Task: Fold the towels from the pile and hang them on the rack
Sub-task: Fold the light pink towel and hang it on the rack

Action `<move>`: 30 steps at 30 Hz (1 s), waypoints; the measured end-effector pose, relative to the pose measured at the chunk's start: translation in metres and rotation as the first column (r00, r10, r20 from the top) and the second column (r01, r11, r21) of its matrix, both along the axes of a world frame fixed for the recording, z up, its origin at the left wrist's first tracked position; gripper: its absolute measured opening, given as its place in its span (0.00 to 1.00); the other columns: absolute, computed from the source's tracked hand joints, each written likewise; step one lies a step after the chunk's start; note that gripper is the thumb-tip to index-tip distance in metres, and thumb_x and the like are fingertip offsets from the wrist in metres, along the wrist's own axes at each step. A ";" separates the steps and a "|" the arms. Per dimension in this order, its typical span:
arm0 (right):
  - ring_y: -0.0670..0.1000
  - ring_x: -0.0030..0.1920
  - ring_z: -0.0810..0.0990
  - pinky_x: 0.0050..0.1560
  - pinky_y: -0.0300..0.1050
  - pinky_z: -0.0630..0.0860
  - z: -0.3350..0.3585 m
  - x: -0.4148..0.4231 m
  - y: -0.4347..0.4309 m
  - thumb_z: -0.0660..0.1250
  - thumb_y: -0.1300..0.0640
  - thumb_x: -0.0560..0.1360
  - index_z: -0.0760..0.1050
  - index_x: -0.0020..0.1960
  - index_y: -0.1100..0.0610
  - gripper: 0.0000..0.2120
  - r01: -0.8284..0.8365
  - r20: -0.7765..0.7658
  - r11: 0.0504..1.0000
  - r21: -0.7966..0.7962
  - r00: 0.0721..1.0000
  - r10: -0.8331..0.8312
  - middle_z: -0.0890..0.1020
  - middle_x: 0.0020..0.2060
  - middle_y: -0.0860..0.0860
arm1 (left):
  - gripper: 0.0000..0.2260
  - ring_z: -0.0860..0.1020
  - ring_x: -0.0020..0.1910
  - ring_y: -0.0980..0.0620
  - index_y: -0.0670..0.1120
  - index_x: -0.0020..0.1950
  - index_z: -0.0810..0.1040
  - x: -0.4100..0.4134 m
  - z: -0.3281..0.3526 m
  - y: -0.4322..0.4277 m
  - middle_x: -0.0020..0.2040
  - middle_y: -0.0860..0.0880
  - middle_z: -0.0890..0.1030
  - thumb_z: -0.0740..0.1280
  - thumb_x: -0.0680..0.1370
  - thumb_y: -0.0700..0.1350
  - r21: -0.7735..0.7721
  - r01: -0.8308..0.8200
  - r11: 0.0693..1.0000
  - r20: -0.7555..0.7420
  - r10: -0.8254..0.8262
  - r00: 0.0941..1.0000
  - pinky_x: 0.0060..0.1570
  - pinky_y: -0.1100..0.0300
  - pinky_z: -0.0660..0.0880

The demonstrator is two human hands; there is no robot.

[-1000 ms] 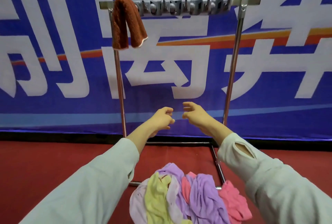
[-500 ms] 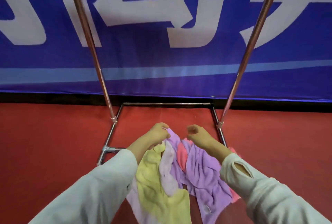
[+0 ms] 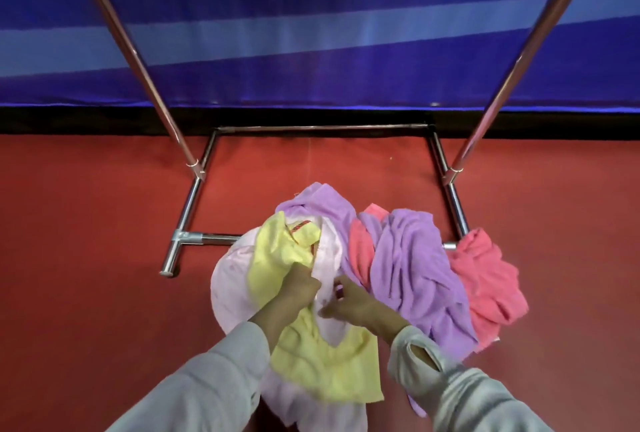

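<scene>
Before the rack (image 3: 187, 210) base, my left hand (image 3: 299, 284) grips the yellow towel (image 3: 322, 369), my right hand (image 3: 353, 305) pinches the pale pink towel (image 3: 228, 279), to part them for folding.

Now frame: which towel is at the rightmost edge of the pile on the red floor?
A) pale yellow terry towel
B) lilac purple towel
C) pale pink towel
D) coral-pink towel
D: the coral-pink towel lies furthest right, beyond the lilac purple towel. The pale yellow towel and pale pink towel are on the pile's left side.
</scene>
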State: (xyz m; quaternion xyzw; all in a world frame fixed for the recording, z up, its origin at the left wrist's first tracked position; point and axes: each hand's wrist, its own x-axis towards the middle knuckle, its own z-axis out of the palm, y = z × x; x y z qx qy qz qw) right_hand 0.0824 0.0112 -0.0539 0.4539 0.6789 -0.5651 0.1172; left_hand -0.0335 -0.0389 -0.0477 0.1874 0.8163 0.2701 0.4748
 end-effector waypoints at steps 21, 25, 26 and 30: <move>0.45 0.41 0.78 0.39 0.38 0.73 0.217 0.015 0.023 0.68 0.59 0.75 0.77 0.48 0.54 0.03 0.417 -0.623 0.901 0.119 0.738 -0.259 0.80 0.42 0.48 | 0.08 0.77 0.37 0.58 0.46 0.52 0.77 0.010 0.169 0.014 0.45 0.45 0.80 0.70 0.73 0.40 0.604 0.156 0.782 -0.138 -0.090 0.986 0.41 0.61 0.73; 0.39 0.41 0.78 0.41 0.31 0.74 0.273 0.021 0.014 0.63 0.65 0.69 0.80 0.47 0.54 0.12 0.441 -0.708 0.866 0.236 0.688 -0.158 0.82 0.43 0.49 | 0.08 0.71 0.37 0.54 0.47 0.40 0.72 0.013 0.223 0.009 0.38 0.49 0.76 0.71 0.73 0.40 0.654 0.118 0.747 -0.152 -0.023 0.988 0.38 0.62 0.68; 0.39 0.41 0.78 0.40 0.29 0.73 0.290 0.023 0.010 0.62 0.66 0.71 0.80 0.48 0.56 0.12 0.463 -0.723 0.855 0.235 0.671 -0.165 0.82 0.44 0.50 | 0.10 0.69 0.36 0.55 0.46 0.39 0.70 0.016 0.240 0.006 0.36 0.50 0.73 0.69 0.74 0.38 0.679 0.092 0.729 -0.120 -0.014 0.993 0.35 0.64 0.66; 0.44 0.47 0.80 0.43 0.29 0.74 0.349 0.036 0.004 0.61 0.65 0.76 0.80 0.51 0.58 0.09 0.538 -0.767 0.790 0.295 0.626 -0.140 0.83 0.48 0.50 | 0.14 0.62 0.31 0.54 0.47 0.36 0.64 0.030 0.301 -0.003 0.31 0.51 0.64 0.66 0.74 0.35 0.742 0.061 0.668 -0.106 0.026 0.994 0.29 0.64 0.60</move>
